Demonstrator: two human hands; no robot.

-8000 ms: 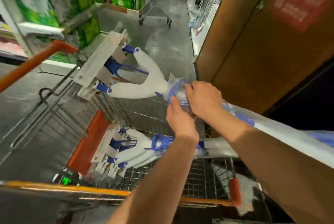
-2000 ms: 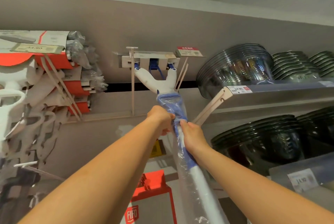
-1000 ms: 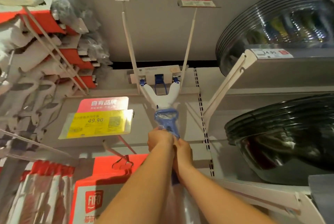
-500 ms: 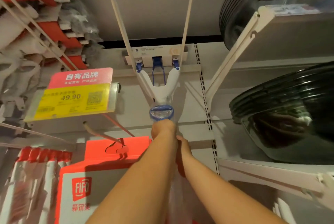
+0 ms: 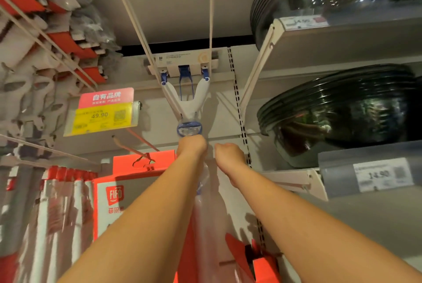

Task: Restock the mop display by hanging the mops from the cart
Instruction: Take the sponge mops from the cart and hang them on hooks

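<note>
**A:** What has moved in the last half second?

**B:** The right hand (image 5: 229, 153) has come off the mop (image 5: 188, 110). It now sits just right of the handle, apart from it, with its fingers loosely curled and nothing in them.

**A:** And the left hand?

**B:** The left hand (image 5: 191, 148) grips the handle, fingers wrapped round it, directly under the blue collar (image 5: 190, 128).

**A:** Where is the mop itself?

**B:** It is up on the display. Its flat head (image 5: 185, 60) lies against the back panel, between the two long hook arms (image 5: 211, 8). The white forked neck points down toward the hands. Exactly how it catches on the arms I cannot tell. Below the left hand a clear plastic sleeve (image 5: 202, 182) covers the handle.

**A:** What is around it?

**B:** Just left of it is a yellow price tag (image 5: 102, 118) reading 49.90, under a pink sign. Below that hang red boxes (image 5: 127, 191). At the far left edge more packed mops (image 5: 57, 43) hang on their own hooks. To the right, stacked dark bowls (image 5: 342, 118) sit on a shelf (image 5: 342, 38), and a price label (image 5: 381, 176) sits near the lower right.
</note>
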